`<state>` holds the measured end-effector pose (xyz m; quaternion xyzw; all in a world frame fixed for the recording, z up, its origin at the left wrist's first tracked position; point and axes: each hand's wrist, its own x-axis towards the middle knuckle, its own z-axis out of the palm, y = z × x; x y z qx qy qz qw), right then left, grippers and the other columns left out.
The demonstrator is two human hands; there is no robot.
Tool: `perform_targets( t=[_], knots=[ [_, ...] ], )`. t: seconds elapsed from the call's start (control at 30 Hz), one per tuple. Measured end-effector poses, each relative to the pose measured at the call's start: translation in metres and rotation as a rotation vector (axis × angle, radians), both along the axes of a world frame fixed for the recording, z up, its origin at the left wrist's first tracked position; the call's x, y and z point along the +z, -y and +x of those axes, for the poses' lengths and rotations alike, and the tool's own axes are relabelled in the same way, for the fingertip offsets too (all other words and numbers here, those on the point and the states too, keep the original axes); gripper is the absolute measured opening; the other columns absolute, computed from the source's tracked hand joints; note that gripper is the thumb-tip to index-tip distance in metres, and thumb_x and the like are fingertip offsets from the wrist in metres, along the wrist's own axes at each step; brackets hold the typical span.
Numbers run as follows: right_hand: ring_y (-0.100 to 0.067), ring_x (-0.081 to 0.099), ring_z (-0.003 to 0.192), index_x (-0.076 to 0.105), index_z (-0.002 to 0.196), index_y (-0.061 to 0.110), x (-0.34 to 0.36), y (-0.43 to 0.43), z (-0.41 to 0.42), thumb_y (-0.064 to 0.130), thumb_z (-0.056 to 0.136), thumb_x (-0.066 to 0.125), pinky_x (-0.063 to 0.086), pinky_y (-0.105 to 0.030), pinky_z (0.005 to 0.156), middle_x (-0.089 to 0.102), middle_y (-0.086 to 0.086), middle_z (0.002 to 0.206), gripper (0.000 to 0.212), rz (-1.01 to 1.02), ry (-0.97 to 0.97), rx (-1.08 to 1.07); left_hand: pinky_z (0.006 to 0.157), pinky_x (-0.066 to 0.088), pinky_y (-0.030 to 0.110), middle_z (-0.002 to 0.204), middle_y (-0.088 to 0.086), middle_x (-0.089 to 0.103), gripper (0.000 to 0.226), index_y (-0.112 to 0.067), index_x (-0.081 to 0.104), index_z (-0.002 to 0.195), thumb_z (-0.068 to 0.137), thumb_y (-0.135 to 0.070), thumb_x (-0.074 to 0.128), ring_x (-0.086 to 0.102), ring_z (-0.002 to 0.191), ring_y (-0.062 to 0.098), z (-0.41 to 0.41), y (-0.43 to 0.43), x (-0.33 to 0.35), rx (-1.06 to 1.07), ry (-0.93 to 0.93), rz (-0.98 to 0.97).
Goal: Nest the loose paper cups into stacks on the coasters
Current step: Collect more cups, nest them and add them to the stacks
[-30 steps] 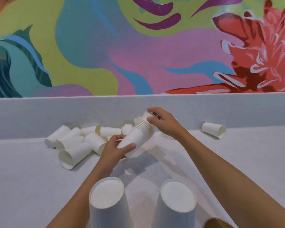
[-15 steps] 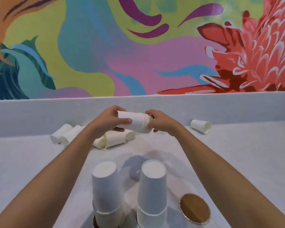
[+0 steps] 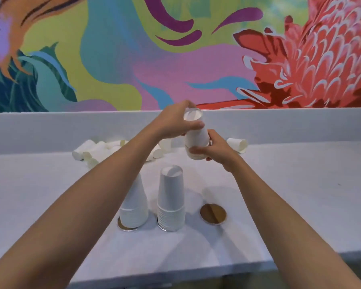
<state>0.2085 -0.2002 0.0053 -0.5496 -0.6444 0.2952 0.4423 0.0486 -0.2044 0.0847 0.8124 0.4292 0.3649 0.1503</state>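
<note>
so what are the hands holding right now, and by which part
A short nested stack of paper cups, base up: the left hand grips its base end, the right hand its rim end.

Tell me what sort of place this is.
Probably an indoor staged work table, perhaps in a café or studio, though that is uncertain. A plain white table has a low white back wall, a bright floral mural hangs above it, and cups and round coasters are set out.
</note>
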Motion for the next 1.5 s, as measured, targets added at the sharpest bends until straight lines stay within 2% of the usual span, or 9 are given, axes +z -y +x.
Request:
perform_targets(
  t=[0.07,0.2,0.37,0.53,0.67,0.87,1.0,1.23,1.5],
  knots=[
    [-0.012,0.055,0.088,0.042,0.123,0.024,-0.012,0.018,0.010,0.034,0.078,0.076,0.051,-0.027,0.071,0.054,0.006,0.107,0.057,-0.013,-0.013,-0.012,0.085,0.054,0.037,0.126,0.006,0.057,0.051,-0.017,0.051,0.129,0.085,-0.035,0.069,0.059,0.094,0.023,0.014,0.014,-0.007,0.015,-0.094,0.086],
    [-0.012,0.057,0.091,0.047,0.121,0.020,-0.044,0.044,0.025,0.034,0.075,0.079,0.044,-0.024,0.066,0.059,0.002,0.110,0.058,-0.056,-0.072,-0.013,0.093,0.039,0.031,0.135,0.007,0.049,0.049,-0.020,0.048,0.134,0.090,-0.036,0.062,0.051,0.118,0.025,0.037,0.037,-0.032,0.045,-0.261,0.158],
    [-0.016,0.058,0.092,0.049,0.119,0.016,-0.076,0.061,0.032,0.034,0.075,0.079,0.046,-0.026,0.070,0.060,-0.001,0.111,0.057,-0.080,-0.033,-0.039,0.086,0.042,0.027,0.136,0.005,0.051,0.048,-0.023,0.049,0.133,0.090,-0.035,0.063,0.054,0.114,0.025,0.055,0.051,-0.056,0.062,-0.369,0.108],
    [-0.021,0.056,0.105,0.046,0.128,0.020,-0.103,0.068,0.032,0.039,0.077,0.076,0.050,-0.037,0.090,0.057,0.001,0.119,0.063,-0.145,0.032,-0.043,0.089,0.045,0.028,0.135,0.008,0.052,0.051,-0.018,0.048,0.136,0.090,-0.034,0.063,0.056,0.112,0.026,0.063,0.059,-0.074,0.039,-0.515,0.080],
    [-0.022,0.059,0.105,0.050,0.124,0.018,-0.119,0.069,0.033,0.039,0.075,0.076,0.050,-0.033,0.084,0.062,-0.002,0.118,0.060,-0.136,0.044,-0.041,0.091,0.046,0.035,0.132,0.011,0.052,0.052,-0.016,0.048,0.136,0.090,-0.035,0.062,0.057,0.110,0.029,0.063,0.059,-0.085,0.034,-0.588,0.052],
    [-0.021,0.059,0.102,0.049,0.125,0.017,-0.127,0.068,0.035,0.039,0.075,0.076,0.050,-0.031,0.078,0.061,-0.003,0.117,0.060,-0.134,0.053,-0.046,0.094,0.045,0.038,0.131,0.012,0.052,0.053,-0.015,0.047,0.137,0.090,-0.035,0.062,0.053,0.114,0.029,0.064,0.056,-0.091,0.033,-0.610,0.034],
    [-0.021,0.059,0.101,0.051,0.123,0.018,-0.129,0.068,0.037,0.040,0.074,0.075,0.054,-0.036,0.079,0.062,-0.002,0.115,0.059,-0.127,0.057,-0.050,0.094,0.042,0.037,0.131,0.012,0.051,0.054,-0.015,0.047,0.136,0.090,-0.036,0.062,0.051,0.116,0.029,0.065,0.054,-0.093,0.034,-0.619,0.031],
    [-0.021,0.059,0.103,0.049,0.126,0.018,-0.130,0.068,0.036,0.039,0.076,0.074,0.048,-0.024,0.069,0.061,-0.002,0.118,0.060,-0.137,0.055,-0.026,0.093,0.043,0.037,0.131,0.012,0.052,0.053,-0.015,0.046,0.137,0.090,-0.035,0.061,0.052,0.115,0.029,0.063,0.052,-0.095,0.039,-0.607,0.022],
    [-0.021,0.059,0.103,0.049,0.125,0.018,-0.128,0.067,0.038,0.040,0.075,0.076,0.052,-0.030,0.076,0.061,-0.002,0.118,0.061,-0.157,0.050,-0.018,0.094,0.041,0.036,0.136,0.010,0.050,0.055,-0.016,0.044,0.139,0.091,-0.036,0.060,0.049,0.121,0.027,0.063,0.050,-0.093,0.023,-0.577,-0.007]
  ],
)
